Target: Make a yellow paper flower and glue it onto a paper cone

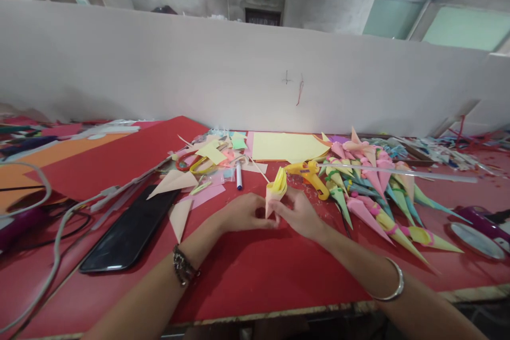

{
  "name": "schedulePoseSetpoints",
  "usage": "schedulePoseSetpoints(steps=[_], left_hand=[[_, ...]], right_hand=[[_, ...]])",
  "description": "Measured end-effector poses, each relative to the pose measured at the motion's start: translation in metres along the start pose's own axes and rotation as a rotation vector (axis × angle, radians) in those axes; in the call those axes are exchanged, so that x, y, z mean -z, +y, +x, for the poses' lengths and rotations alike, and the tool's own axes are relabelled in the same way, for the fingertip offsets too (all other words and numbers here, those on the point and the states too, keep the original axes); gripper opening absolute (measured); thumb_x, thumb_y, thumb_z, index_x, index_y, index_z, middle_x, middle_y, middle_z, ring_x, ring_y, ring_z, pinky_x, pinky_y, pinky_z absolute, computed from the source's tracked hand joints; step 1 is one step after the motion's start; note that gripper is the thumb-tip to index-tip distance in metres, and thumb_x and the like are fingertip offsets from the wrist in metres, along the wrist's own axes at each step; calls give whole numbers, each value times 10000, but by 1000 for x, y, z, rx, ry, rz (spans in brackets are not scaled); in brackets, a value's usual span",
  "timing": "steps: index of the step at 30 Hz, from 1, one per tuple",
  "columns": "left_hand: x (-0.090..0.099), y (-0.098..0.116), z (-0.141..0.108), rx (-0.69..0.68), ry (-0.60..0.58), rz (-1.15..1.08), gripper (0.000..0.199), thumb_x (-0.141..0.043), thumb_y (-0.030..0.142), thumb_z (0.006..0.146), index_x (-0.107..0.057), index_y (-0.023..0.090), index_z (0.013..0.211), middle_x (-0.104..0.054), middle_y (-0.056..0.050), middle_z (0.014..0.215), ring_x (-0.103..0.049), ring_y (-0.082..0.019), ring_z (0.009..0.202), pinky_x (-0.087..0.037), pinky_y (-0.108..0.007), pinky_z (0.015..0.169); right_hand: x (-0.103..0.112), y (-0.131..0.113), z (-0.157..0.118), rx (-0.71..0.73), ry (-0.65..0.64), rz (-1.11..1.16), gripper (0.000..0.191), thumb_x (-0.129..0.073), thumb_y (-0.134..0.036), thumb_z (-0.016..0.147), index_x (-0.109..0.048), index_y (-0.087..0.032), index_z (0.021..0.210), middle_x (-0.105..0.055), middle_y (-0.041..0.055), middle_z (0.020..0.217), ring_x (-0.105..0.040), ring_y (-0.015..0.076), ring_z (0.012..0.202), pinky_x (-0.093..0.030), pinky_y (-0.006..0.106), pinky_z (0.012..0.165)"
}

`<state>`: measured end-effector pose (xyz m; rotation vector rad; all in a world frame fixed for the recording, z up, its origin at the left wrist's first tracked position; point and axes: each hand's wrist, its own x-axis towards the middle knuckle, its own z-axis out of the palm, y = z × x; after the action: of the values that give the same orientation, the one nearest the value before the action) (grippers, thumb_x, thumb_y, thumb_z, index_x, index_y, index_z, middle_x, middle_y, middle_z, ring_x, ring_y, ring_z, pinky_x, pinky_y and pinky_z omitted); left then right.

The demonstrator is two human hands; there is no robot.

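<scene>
Between my two hands, over the middle of the red table, is a small peach paper cone with folded yellow paper standing out of its top. My right hand grips the cone from the right, its thumb pressed on the front. From the other side my left hand curls its fingers round the lower part, and the cone's tip is partly hidden there. Just beyond the cone lies a yellow hot glue gun. Loose peach paper pieces lie left of my left hand.
A pile of finished-looking paper cones in several colours covers the right side. On the left are a black phone, a cable and red card sheets. A marker, scissors and yellow sheets lie toward the white partition.
</scene>
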<state>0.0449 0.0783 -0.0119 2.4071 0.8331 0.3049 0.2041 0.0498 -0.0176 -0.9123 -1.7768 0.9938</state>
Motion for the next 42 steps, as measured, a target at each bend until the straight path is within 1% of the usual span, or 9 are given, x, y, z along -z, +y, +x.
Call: schedulePoseSetpoints(steps=[4, 8, 12, 17, 22, 27, 33, 39, 42], left_hand=[[4, -1, -2, -59, -115, -62, 230, -614, 350, 657, -609, 161, 788, -555, 29, 637, -453, -72, 538, -330, -162, 494], [9, -4, -4, -8, -147, -36, 162, -552, 185, 650, -613, 170, 800, -568, 33, 655, -471, -75, 553, -337, -156, 502], [14, -8, -6, 164, -15, 219, 158, -466, 194, 702, -615, 168, 746, -580, 10, 608, -475, -92, 518, -320, -185, 490], [18, -11, -5, 441, 193, 551, 238, -373, 276, 772, -591, 183, 752, -623, -51, 679, -541, -159, 579, -302, -233, 484], [16, -17, -5, 575, 257, 581, 250, -359, 245, 763, -602, 191, 767, -647, -71, 790, -588, -193, 687, -357, -257, 550], [18, -17, -6, 622, 263, 603, 264, -353, 237, 764, -610, 185, 791, -649, -79, 807, -596, -205, 702, -379, -268, 569], [21, -12, -6, 695, 299, 619, 235, -373, 240, 764, -582, 174, 849, -648, -78, 789, -592, -198, 683, -354, -255, 546], [21, -15, -6, 668, 424, 628, 240, -361, 287, 800, -507, 187, 961, -643, -56, 800, -589, -193, 684, -339, -254, 542], [20, -18, -6, 658, 380, 589, 225, -359, 282, 796, -522, 189, 919, -645, -59, 799, -589, -198, 679, -335, -254, 532]], right_hand=[[-2, 3, 2, -82, -5, 156, 235, -524, -394, 750, -503, -160, 759, -533, -25, 585, -482, 78, 434, -400, 203, 420], [-3, 4, 5, -108, -38, 224, 202, -529, -366, 753, -488, -177, 810, -547, -21, 610, -521, 93, 496, -444, 223, 495], [-3, 7, 5, -161, -95, 209, 200, -563, -271, 722, -478, -174, 875, -584, -7, 696, -573, 104, 562, -476, 236, 552], [-2, 11, 3, -357, -199, 169, 399, -582, -200, 688, -391, -162, 1036, -596, -38, 579, -601, 128, 500, -468, 222, 473], [-1, 12, 3, -443, -234, 165, 775, -609, -179, 668, -153, -140, 1293, -596, -48, 539, -608, 142, 490, -460, 213, 448], [0, 11, 1, -443, -264, 137, 864, -612, -164, 668, -56, -146, 1329, -584, -56, 535, -588, 117, 476, -453, 192, 445], [-1, 9, -3, -407, -288, 113, 698, -590, -180, 679, -194, -210, 1252, -554, -73, 556, -567, 99, 427, -450, 178, 398], [-3, 14, 0, -250, -112, 69, 133, -547, -190, 688, -472, -178, 797, -513, -55, 606, -542, 76, 467, -425, 170, 401], [-3, 14, 2, -183, -80, 40, 72, -553, -194, 686, -513, -155, 639, -530, -29, 577, -529, 80, 508, -419, 174, 438]])
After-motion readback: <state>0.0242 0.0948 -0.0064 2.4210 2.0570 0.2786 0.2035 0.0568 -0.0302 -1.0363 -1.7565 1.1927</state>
